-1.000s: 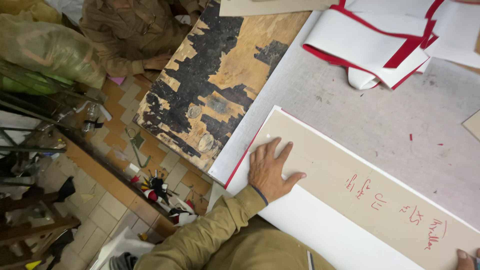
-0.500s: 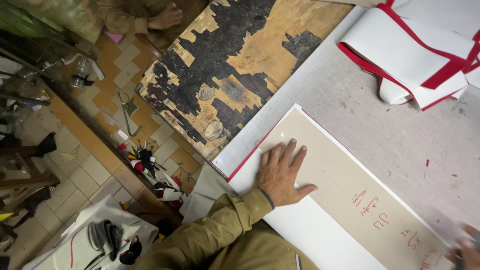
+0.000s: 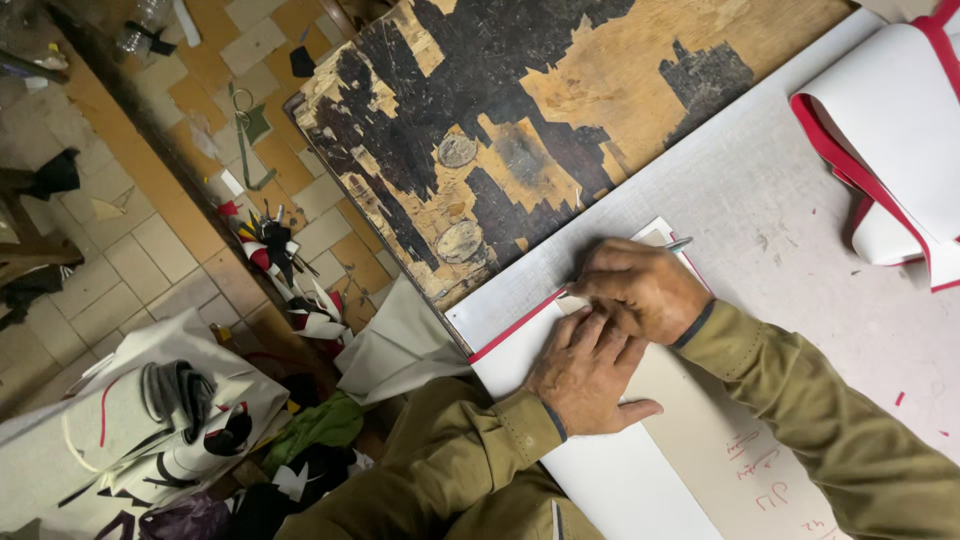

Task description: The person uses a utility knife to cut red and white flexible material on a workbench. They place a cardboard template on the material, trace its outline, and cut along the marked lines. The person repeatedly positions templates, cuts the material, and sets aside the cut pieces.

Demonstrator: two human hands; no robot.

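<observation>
The person's left hand [image 3: 585,375] lay flat, palm down and fingers spread, on a tan cardboard template [image 3: 700,440], holding nothing, only pressing. Its fingers pointed away from the body toward the template's far corner, the thumb stuck out to the side, and the olive sleeve [image 3: 470,450] ran back from the wrist toward the chest.

Just beyond those fingertips, and touching them, the right hand [image 3: 645,290] was curled knuckles up, its grip clenched around a pen [image 3: 678,243]; only the pen's tip showed, poking out past the knuckles on the far side. That forearm came in from the right, across the template, bent at the wrist so the hand sat right at the template's far corner.

The template lay beneath both hands on a white sheet with a red edge [image 3: 520,325], whose red border showed just to the left of the left hand's fingers. Both rested on the pale grey worktop [image 3: 760,200]. Red handwriting marked the template behind the right forearm, nearer the body.

Beyond the right hand lay a worn wooden board with patchy black coating [image 3: 520,110]. Well off to the right of that hand sat a folded stack of white sheets with red trim [image 3: 890,120].
</observation>
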